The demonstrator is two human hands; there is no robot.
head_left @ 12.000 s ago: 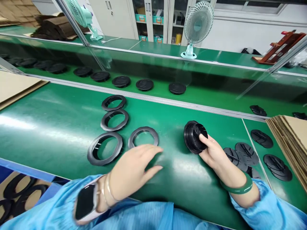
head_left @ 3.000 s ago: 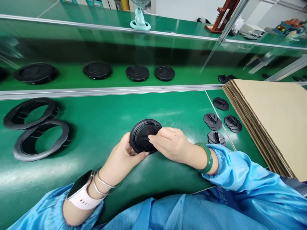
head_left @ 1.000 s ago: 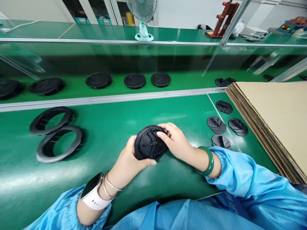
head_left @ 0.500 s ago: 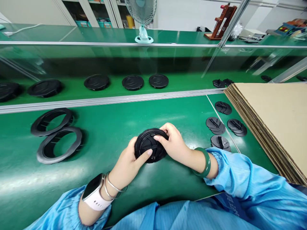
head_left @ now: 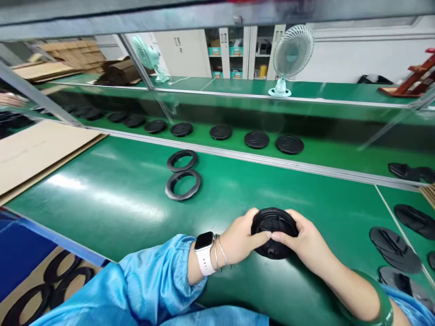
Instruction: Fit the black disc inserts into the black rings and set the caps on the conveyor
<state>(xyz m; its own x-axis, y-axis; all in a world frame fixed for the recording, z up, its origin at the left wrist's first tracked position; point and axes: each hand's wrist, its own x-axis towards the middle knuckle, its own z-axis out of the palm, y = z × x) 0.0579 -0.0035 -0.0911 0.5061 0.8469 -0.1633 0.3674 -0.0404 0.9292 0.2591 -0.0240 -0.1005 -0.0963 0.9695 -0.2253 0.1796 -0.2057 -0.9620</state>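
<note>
A round black plastic part (head_left: 276, 222), like a ringed cap with a disc inside, is held just above the green table between both hands. My left hand (head_left: 243, 237) grips its left side, thumb laid on the disc face. On the other side my right hand (head_left: 306, 237) wraps the rim, its thumb meeting the left thumb near the middle. The fingers beneath are hidden. Two black rings (head_left: 182, 184) lie touching one another to the left, further back. Flat black discs with a raised bar (head_left: 396, 249) rest at the right, somewhat blurred.
Beyond a metal rail (head_left: 258, 158), a row of round black parts (head_left: 256, 139) sits on a green strip. Cardboard sheets (head_left: 41, 151) lie at the left. Black rings (head_left: 61, 283) fill a box at lower left. Fans (head_left: 294, 52) stand on the shelf behind glass.
The view has swung left, bringing in cardboard, more parts in the row and the box of rings. Both hands still hold the round part; the right thumb has shifted inward to meet the left.
</note>
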